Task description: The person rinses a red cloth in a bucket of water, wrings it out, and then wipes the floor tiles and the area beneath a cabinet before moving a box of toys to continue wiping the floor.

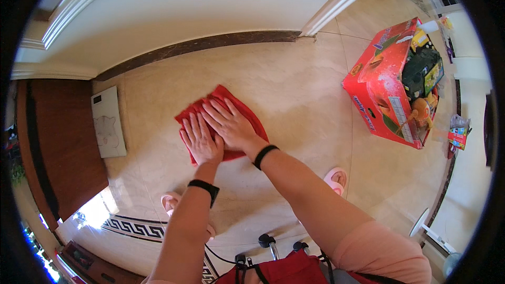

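A red cloth point(249, 114) lies spread on the beige tiled floor, its edges slightly rumpled. My left hand point(202, 142) rests flat on its left part, palm down, the fingers extended. Just to the right, my right hand point(230, 124) also presses flat on the cloth, and the two hands touch or nearly touch near the thumbs. Neither hand grips the fabric. Black bands circle both wrists.
A red cardboard box point(378, 83) of toys stands at right. At left, a white bathroom scale point(108, 124) lies beside a brown wooden panel point(67, 138). A dark baseboard point(205, 42) edges the wall ahead. Pink slippers point(336, 179) and castors point(267, 240) are near me.
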A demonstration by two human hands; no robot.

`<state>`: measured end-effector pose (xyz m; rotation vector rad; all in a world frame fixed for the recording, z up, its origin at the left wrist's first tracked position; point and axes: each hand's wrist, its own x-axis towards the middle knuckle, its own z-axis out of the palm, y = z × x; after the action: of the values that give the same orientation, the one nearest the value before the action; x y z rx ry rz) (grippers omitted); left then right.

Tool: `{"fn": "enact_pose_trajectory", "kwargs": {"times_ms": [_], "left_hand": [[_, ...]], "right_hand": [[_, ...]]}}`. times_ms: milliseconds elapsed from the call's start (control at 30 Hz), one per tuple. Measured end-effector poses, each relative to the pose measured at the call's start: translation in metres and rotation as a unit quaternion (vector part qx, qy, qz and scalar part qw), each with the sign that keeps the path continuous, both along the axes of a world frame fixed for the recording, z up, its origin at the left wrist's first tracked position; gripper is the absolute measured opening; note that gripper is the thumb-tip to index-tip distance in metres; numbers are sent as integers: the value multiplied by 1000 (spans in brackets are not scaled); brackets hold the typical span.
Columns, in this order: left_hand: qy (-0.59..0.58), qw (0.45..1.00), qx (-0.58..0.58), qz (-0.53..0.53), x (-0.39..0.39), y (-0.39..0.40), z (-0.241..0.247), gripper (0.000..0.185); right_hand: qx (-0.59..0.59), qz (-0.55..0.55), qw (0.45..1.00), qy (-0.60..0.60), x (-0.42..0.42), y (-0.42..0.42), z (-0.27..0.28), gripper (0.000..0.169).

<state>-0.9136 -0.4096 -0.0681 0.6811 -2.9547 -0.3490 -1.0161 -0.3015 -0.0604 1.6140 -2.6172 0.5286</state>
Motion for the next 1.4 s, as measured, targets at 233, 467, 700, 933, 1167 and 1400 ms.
{"fn": "enact_pose_trajectory", "kwargs": {"times_ms": [233,467,700,933,1167,1400], "left_hand": [[-22,998,-54,18,-127,-37,-6,81],[-97,995,-31,-24,-212,57,17,84],[-63,975,14,-215,-241,146,20,83],[-14,946,107,-305,-123,155,13,78],[-95,972,129,-171,11,94,25,84],[-29,999,-3,-45,-49,29,2,85]], "right_hand": [[-9,14,1000,-27,-122,-36,-6,63],[3,-21,999,-28,-188,61,-1,64],[93,-223,969,48,-179,172,8,74],[200,-323,924,-35,-44,179,23,72],[39,-171,980,-92,49,121,22,67],[-57,-42,997,-6,-38,40,3,63]]}}
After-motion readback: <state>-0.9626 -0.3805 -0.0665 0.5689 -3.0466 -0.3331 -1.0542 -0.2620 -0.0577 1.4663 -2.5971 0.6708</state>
